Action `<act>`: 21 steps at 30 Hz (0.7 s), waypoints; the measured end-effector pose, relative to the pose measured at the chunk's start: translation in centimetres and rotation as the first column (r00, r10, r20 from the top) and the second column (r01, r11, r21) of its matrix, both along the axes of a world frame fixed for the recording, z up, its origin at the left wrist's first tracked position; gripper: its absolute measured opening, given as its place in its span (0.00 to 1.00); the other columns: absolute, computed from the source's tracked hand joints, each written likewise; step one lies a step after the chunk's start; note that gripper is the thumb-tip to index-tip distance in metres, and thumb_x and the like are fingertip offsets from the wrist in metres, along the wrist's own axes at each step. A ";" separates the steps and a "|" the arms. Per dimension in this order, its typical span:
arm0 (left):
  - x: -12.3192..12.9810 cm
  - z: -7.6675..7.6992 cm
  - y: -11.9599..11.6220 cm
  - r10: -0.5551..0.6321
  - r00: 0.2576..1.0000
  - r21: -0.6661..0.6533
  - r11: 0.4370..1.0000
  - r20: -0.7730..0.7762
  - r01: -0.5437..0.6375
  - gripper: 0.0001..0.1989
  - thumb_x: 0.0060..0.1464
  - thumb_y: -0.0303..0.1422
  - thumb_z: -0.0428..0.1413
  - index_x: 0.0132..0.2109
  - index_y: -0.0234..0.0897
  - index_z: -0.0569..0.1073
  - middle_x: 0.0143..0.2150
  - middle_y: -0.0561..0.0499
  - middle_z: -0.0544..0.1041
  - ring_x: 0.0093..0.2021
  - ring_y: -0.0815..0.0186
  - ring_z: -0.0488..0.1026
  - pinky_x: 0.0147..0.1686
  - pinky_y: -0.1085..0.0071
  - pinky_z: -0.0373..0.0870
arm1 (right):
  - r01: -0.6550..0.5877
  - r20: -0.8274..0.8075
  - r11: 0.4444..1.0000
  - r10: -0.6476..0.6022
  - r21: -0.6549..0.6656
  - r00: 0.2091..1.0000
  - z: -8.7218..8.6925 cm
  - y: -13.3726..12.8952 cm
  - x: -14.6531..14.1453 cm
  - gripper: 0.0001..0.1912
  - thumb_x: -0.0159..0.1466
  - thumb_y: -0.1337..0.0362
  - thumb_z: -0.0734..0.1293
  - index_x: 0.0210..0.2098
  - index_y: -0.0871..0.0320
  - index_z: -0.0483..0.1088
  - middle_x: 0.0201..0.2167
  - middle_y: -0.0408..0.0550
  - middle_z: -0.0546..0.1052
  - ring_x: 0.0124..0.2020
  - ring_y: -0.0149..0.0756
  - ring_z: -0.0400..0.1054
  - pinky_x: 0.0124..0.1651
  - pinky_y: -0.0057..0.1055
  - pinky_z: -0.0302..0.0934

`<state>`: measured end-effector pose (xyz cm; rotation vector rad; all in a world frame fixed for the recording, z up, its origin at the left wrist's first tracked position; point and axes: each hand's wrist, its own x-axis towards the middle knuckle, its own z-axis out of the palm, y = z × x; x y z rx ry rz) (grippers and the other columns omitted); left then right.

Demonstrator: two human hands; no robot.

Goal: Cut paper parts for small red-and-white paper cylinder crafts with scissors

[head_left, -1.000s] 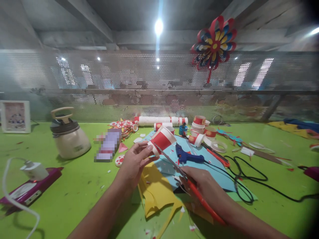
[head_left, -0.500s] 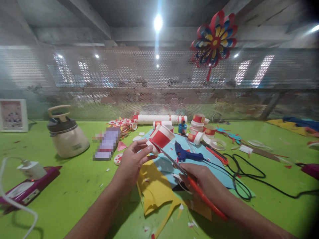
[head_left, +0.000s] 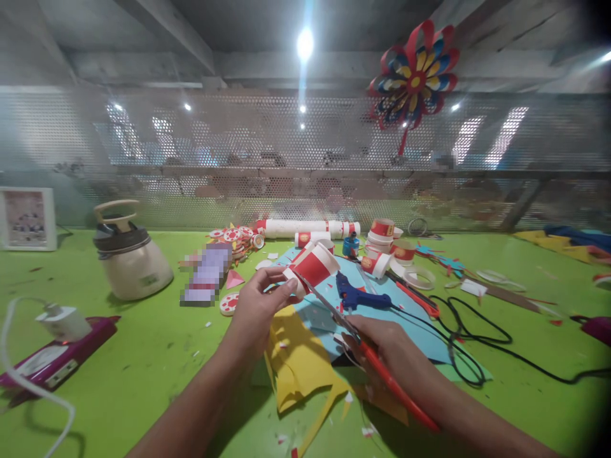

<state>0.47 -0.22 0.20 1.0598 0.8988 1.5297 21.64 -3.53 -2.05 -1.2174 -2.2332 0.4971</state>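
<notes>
A red and white paper cup (head_left: 319,264) is tilted on its side in my left hand (head_left: 261,305), whose thumb and fingers pinch it at its left end. My right hand (head_left: 382,340) is closed round the scissors (head_left: 394,388), which have red handles. Their blades point up and left and reach the cup's lower edge; I cannot tell how far they are apart. Under both hands lie yellow paper (head_left: 300,362) and light blue sheets (head_left: 410,334). A blue glue gun (head_left: 360,296) rests on the blue sheet, just beyond my right hand.
A black cord (head_left: 501,346) loops across the right side. More paper cups (head_left: 376,264), a tape roll (head_left: 420,278) and a red utility knife (head_left: 417,299) lie behind. At left stand a jug (head_left: 136,267) and a purple power strip (head_left: 90,337). A paper flower (head_left: 415,83) rises at back right.
The cup has turned slightly in my left hand, its open end swinging a little to the right. The scissors stay at its lower edge. The whole view has shifted slightly.
</notes>
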 end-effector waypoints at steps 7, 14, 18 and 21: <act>0.1 -0.3 0.1 0.031 0.999 -0.008 0.999 -0.014 -0.031 0.18 0.41 0.34 0.66 0.40 0.32 0.72 0.36 0.48 0.74 0.34 0.64 0.74 0.36 0.63 0.74 | 0.001 0.034 1.000 -0.002 0.027 0.999 -0.6 0.1 0.0 0.06 0.62 0.71 0.61 0.33 0.57 0.68 0.28 0.41 0.74 0.29 0.35 0.66 0.32 0.26 0.54; 0.5 -0.3 -0.1 0.050 0.998 0.023 0.999 -0.034 -0.049 0.17 0.42 0.34 0.65 0.39 0.32 0.72 0.38 0.46 0.74 0.35 0.63 0.74 0.37 0.62 0.74 | 0.017 0.074 1.000 -0.018 0.023 0.997 -0.8 0.1 0.1 0.07 0.59 0.73 0.59 0.31 0.58 0.67 0.25 0.43 0.72 0.26 0.35 0.63 0.30 0.28 0.53; 0.5 -0.1 -0.1 0.071 0.997 0.014 0.997 -0.042 -0.071 0.18 0.41 0.35 0.65 0.40 0.32 0.72 0.37 0.47 0.73 0.35 0.62 0.73 0.39 0.59 0.74 | 0.033 0.083 0.999 -0.034 0.011 0.996 -1.0 0.0 0.2 0.06 0.61 0.71 0.60 0.30 0.57 0.67 0.24 0.42 0.73 0.25 0.35 0.64 0.29 0.28 0.53; 0.2 0.0 0.0 0.099 0.992 0.021 0.995 -0.084 -0.098 0.20 0.41 0.34 0.65 0.42 0.33 0.73 0.39 0.46 0.73 0.36 0.62 0.74 0.39 0.61 0.74 | 0.039 0.071 0.999 -0.040 0.020 0.997 -0.8 0.2 0.1 0.06 0.63 0.69 0.60 0.31 0.56 0.67 0.26 0.42 0.74 0.27 0.35 0.65 0.31 0.28 0.55</act>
